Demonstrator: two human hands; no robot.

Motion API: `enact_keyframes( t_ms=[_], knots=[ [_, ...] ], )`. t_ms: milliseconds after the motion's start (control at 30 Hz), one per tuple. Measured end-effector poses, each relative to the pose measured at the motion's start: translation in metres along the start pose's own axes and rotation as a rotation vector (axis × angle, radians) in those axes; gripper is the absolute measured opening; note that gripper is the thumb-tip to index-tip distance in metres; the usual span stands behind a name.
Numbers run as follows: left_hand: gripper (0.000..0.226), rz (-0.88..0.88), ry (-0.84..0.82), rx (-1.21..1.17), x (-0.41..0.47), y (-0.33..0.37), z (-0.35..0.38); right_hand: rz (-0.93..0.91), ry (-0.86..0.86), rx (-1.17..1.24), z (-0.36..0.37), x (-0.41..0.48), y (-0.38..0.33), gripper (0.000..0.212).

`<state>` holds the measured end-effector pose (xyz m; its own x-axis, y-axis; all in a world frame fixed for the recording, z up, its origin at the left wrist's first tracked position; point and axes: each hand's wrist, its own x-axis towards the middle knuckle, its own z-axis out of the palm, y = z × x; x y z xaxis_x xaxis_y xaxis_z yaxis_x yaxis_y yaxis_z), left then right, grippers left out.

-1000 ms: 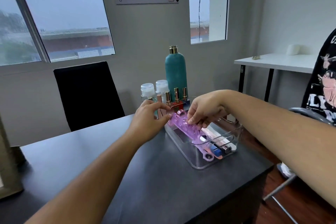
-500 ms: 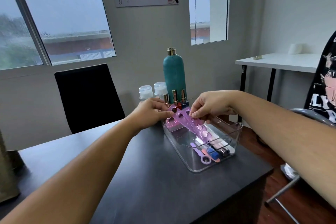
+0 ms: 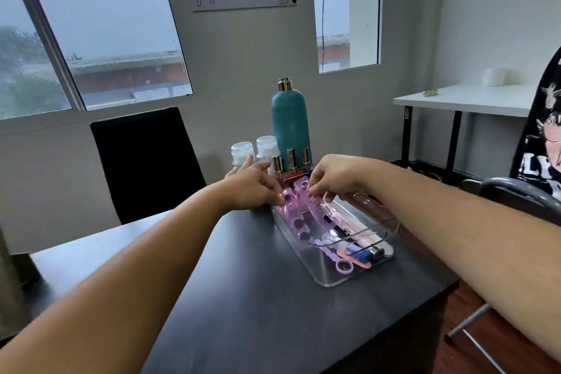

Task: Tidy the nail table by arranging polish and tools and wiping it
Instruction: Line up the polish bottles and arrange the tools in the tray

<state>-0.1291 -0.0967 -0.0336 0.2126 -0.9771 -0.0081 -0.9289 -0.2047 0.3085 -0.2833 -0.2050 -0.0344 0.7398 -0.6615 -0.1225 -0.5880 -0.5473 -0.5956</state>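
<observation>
A clear plastic tray [image 3: 329,282] stands on the dark table [image 3: 243,297] and holds nail tools: a purple file, a pink file, a blue pen-like tool and a silver one. Two pink toe separators lie inside its far end. My left hand [image 3: 252,188] pinches the left separator [image 3: 293,215] at its far tip. My right hand [image 3: 332,181] pinches the right separator [image 3: 314,212] near its top. Behind the tray stand three gold-capped polish bottles [image 3: 291,164], two clear-capped bottles [image 3: 255,150] and a tall teal bottle [image 3: 288,127].
A black chair [image 3: 145,161] stands beyond the table on the left. A white side table [image 3: 467,100] is at the right wall. Someone in a black printed shirt [image 3: 543,143] sits at the right edge on a chair with a grey arm.
The two pink separators, held together above the tray a second ago, have been parted and lowered side by side into it. Both hands moved down and back toward the tray's far end.
</observation>
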Motion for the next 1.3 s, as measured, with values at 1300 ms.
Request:
enact_keyframes(
  t_ms=[1300],
  knots=[
    [0.026,0.088,0.126,0.36,0.007,0.007,0.015,0.096,0.051,0.14,0.008,-0.008,-0.004,0.02]
  ],
)
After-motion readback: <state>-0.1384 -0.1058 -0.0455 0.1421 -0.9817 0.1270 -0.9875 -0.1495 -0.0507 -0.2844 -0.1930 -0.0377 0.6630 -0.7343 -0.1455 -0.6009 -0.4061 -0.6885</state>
